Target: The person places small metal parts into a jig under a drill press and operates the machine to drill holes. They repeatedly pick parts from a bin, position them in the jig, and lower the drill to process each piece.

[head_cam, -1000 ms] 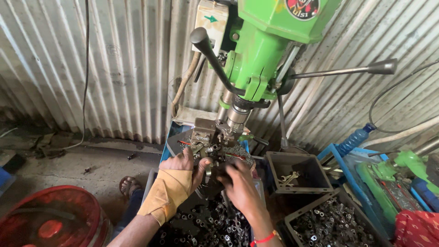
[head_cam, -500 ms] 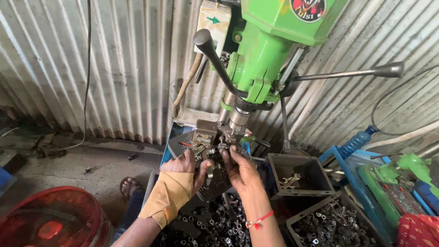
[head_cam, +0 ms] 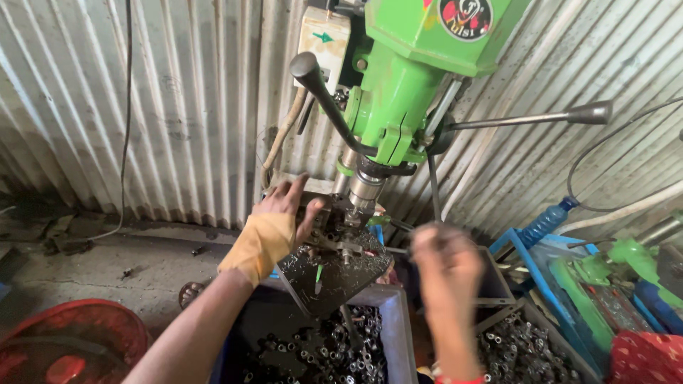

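A green drill press [head_cam: 420, 78] stands in front of me, its chuck [head_cam: 365, 188] over a dark metal work table [head_cam: 334, 274] carrying a clamped fixture [head_cam: 340, 227]. My left hand [head_cam: 274, 224], wrapped in a tan cloth, rests on the left side of the fixture with fingers spread. My right hand [head_cam: 445, 267] is raised to the right of the table, blurred by motion, fingers loosely bent; I cannot make out anything in it. A long feed handle with a grey knob [head_cam: 594, 112] sticks out to the right above that hand, another black-knobbed handle [head_cam: 307, 71] points up left.
A blue bin [head_cam: 398, 327] of small metal parts lies below the table; grey trays [head_cam: 530, 348] with more parts sit at right. A red tub [head_cam: 64, 345] is at lower left, blue and green items [head_cam: 612, 270] at right. Corrugated metal wall behind.
My right hand has left the fixture and swung up and to the right. The left hand has stayed on the fixture. The camera view has moved closer.
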